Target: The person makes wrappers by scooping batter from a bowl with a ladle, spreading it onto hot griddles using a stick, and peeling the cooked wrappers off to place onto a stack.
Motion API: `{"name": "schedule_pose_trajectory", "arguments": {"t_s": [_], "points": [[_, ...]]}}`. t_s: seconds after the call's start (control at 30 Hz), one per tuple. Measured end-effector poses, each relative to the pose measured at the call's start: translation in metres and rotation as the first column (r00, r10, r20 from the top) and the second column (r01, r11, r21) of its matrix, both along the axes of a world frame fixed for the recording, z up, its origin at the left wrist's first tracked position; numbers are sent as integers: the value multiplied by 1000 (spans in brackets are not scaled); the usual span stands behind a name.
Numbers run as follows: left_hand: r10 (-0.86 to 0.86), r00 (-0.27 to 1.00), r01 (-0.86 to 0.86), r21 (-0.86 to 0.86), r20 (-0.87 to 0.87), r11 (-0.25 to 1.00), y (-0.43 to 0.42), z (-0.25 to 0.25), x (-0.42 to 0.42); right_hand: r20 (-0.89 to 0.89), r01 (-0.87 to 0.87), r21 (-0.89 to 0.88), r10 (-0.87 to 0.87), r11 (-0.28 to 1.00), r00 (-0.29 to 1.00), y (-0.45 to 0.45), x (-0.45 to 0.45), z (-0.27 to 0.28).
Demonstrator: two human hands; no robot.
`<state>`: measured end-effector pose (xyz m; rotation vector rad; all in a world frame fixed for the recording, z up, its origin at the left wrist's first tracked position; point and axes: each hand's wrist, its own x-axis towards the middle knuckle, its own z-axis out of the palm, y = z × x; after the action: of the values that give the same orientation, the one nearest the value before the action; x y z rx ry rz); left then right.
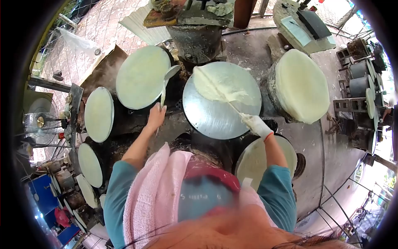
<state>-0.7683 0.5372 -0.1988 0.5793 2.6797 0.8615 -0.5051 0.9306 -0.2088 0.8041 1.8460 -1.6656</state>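
Note:
My left hand (156,117) is bare and closed around the handle of a ladle (171,73), whose bowl is raised near the edge of a batter-covered round plate (143,79). A white glove covers my right hand (258,126), which grips a long thin stick (233,107). The stick reaches across the metal griddle (207,120) in front of me, its far end at the upper left rim. Pale batter (217,85) coats the upper part of this griddle, while its lower part is bare, shiny metal.
A round plate with a thick pale sheet (302,86) stands at the right, and another batter-coated one (255,159) sits beneath my right forearm. Several coated plates line the left, near a fan (40,121). Behind the griddle is a large bucket-like container (195,43).

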Motion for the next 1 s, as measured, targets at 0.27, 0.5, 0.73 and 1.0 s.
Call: {"name": "schedule_pose_trajectory", "arguments": {"t_s": [0.27, 0.5, 0.73, 1.0], "points": [[-341, 939, 307, -318, -54, 897, 58, -1, -32, -472, 411, 52, -340, 910, 813, 20, 41, -61], [-566, 818, 445, -512, -103, 735, -3, 10, -20, 72, -32, 57, 28, 998, 997, -30, 11, 15], [-680, 718, 657, -469, 152, 589, -65, 20, 30, -56, 506, -349, -556, 789, 829, -145, 100, 21], [-614, 789, 602, 153, 39, 784, -90, 79, -51, 37, 741, -615, -929, 270, 369, -301, -96, 8]]}}
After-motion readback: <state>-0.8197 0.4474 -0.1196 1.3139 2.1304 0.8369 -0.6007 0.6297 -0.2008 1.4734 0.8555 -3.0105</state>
